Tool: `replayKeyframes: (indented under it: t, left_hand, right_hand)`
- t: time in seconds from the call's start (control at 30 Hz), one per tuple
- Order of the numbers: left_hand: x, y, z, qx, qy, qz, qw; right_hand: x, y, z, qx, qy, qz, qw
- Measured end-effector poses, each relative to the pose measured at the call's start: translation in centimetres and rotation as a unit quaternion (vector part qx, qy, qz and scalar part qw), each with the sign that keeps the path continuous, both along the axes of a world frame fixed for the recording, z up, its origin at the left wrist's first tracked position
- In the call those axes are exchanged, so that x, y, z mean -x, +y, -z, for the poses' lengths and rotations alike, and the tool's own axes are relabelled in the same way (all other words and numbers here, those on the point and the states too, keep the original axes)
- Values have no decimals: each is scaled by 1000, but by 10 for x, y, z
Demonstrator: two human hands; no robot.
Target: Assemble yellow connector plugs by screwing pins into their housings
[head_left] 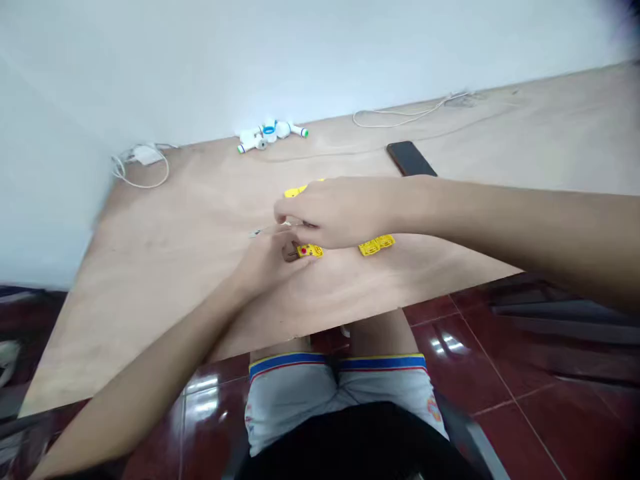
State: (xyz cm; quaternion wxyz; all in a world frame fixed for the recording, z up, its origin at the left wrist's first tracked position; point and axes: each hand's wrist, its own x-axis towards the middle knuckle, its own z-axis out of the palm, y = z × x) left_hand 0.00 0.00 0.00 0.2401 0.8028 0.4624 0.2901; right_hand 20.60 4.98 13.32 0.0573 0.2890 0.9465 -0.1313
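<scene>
My left hand (267, 260) is closed around a small yellow plastic piece (310, 251) with a red dot on its face. What the piece is, I cannot tell. My right hand (325, 210) reaches across just above it, fingers bent together in a pinch. Something small and pale shows at those fingertips, too small to name. Partly behind the right hand lies another yellow piece (295, 191). To the right, below the right wrist, rests a yellow part with openwork sections (377, 245). A thin pale strand with a small end (255, 233) lies left of the fingers.
Along the wall sit a white charger with coiled cable (146, 155), white tubular fittings with blue and green ends (270, 130) and a loose white cable (390, 125). A dark phone (411, 159) lies beyond my right forearm. The wooden table's front edge (310, 333) is above my lap.
</scene>
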Motion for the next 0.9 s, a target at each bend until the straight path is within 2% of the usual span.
replayKeyframes:
  t: [0.2,0.53,0.67,0.83,0.9]
  left_hand:
    - [-1,-2,-4,6,4,14,1000]
    - [0,-3,-3,-8,5,1,1000]
    - [0,-3,-2,1,1,5,1000]
    - [0,-1,-2,-19,-6,16,1000]
    - [0,-1,-1,-17,-1,15,1000]
  right_hand:
    - [-2,2,2,25,15,4,1000]
    - [0,1,7,9,12,28,1000]
    - [0,2,10,24,36,-3,999]
    - [0,4,10,-6,24,51,998]
    - [-1,5,10,7,43,36,998]
